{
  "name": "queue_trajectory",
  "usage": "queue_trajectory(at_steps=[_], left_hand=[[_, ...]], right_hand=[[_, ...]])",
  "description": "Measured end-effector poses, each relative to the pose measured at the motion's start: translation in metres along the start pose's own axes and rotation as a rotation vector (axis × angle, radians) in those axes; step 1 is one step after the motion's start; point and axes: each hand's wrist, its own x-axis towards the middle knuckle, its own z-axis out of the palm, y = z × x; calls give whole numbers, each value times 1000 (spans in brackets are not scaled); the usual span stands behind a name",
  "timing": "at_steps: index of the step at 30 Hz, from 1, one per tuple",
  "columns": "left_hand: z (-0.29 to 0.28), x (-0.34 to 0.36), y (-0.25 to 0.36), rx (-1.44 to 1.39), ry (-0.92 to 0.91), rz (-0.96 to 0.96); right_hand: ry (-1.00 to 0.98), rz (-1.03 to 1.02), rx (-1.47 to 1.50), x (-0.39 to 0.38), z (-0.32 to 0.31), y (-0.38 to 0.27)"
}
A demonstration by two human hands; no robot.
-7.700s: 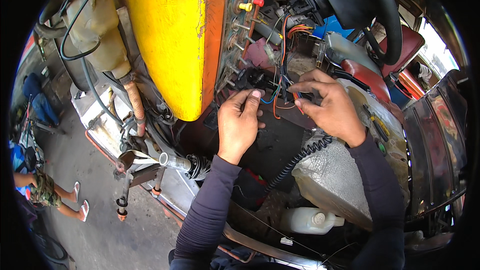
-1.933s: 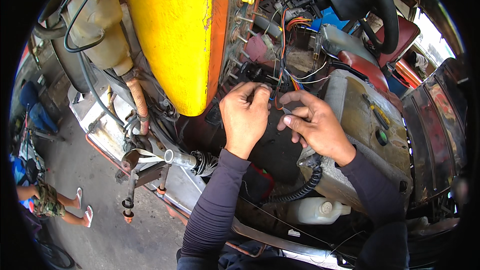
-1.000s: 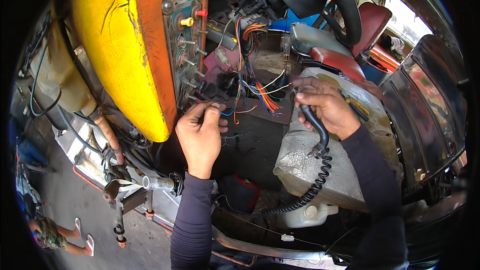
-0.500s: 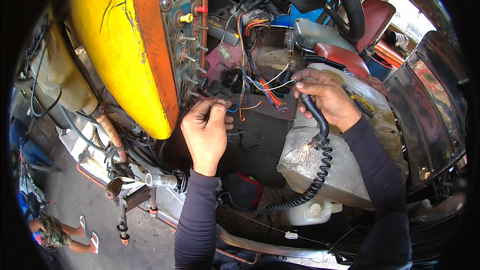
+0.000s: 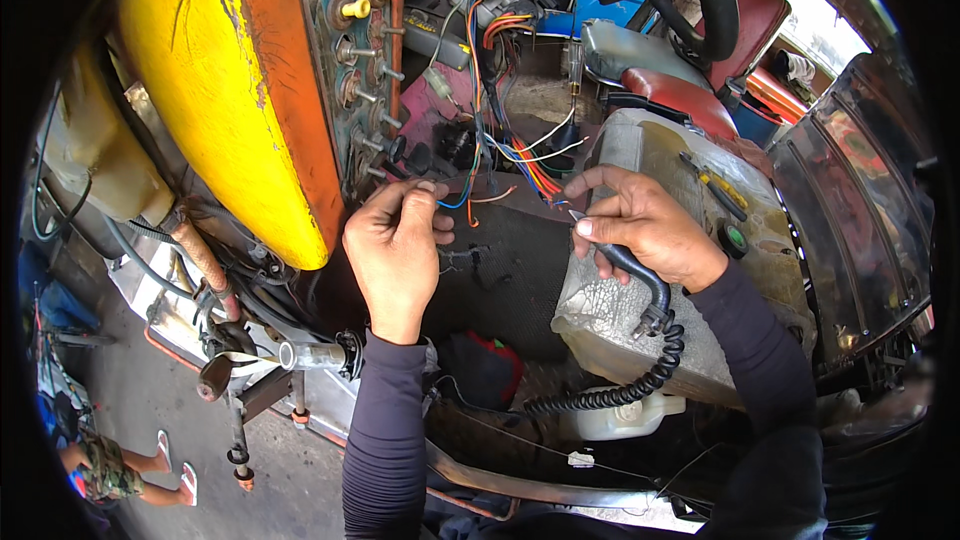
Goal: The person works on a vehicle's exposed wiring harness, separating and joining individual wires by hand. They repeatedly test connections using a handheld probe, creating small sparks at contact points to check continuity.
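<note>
My right hand is closed around a black test light, its pointed metal tip facing the wire bundle. From the back end of the tool runs a black coiled cord. With thumb and forefinger my left hand pinches the end of a blue wire. Loose wires in red, orange, white and blue hang between my hands from beneath the steering column. The white wire's bare end sticks out above my right hand. Whether the tip touches any wire, I cannot tell.
An orange panel with switches and a yellow cover stands at left. Pliers and a green tape roll lie on the silvery padded cover. The steering wheel is above. At lower left a person's legs show.
My right hand has lowered the test light away from the white wire toward the coloured bundle, and its bulb's glow no longer shows. My left hand keeps its pinch.
</note>
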Motion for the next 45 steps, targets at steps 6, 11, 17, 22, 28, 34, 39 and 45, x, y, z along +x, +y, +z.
queue_trajectory(at_steps=[6, 11, 17, 22, 28, 34, 39, 45], left_hand=[[-1, -2, 0, 30, -27, 17], [0, -1, 1, 7, -19, 14], [-2, -1, 0, -20, -4, 9], [-1, 0, 0, -5, 0, -2], [-2, 1, 0, -8, 1, -4], [-3, 0, -2, -18, -4, 0], [-3, -1, 0, 13, -16, 12], [-3, 1, 0, 28, -19, 3]], right_hand=[[24, 0, 15, 6, 3, 2], [73, 15, 37, 6, 4, 2], [54, 1, 16, 4, 7, -3], [10, 24, 31, 3, 3, 0], [20, 47, 7, 0, 4, -4], [5, 29, 13, 2, 4, -2], [41, 42, 31, 4, 6, 0], [85, 18, -51, -3, 10, -10]])
